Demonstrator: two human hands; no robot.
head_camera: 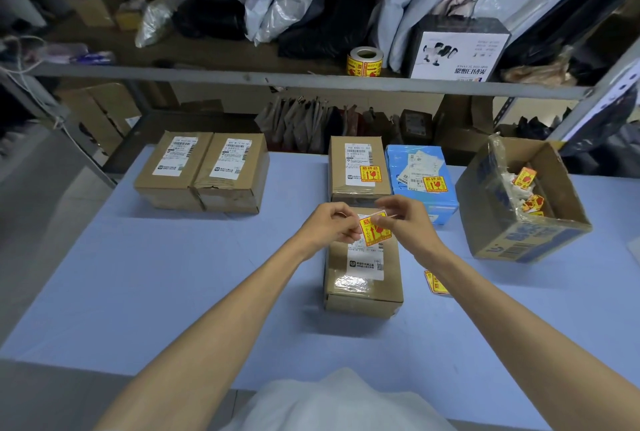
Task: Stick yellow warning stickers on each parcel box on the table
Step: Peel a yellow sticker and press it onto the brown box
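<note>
A yellow warning sticker (375,230) with red print hangs between my two hands above a brown parcel box (363,286) in the middle of the blue table (156,285). My left hand (329,226) pinches its left edge and backing paper; my right hand (401,217) pinches its top right corner. Behind it, a brown box (358,170) and a blue box (420,181) each carry a yellow sticker. Two brown boxes (173,170) (232,172) at the back left show only white labels.
An open cardboard carton (519,202) holding loose stickers and backing scraps stands at the right. A spare sticker strip (435,282) lies on the table by my right forearm. A sticker roll (365,61) sits on the shelf above, among bags and a white box.
</note>
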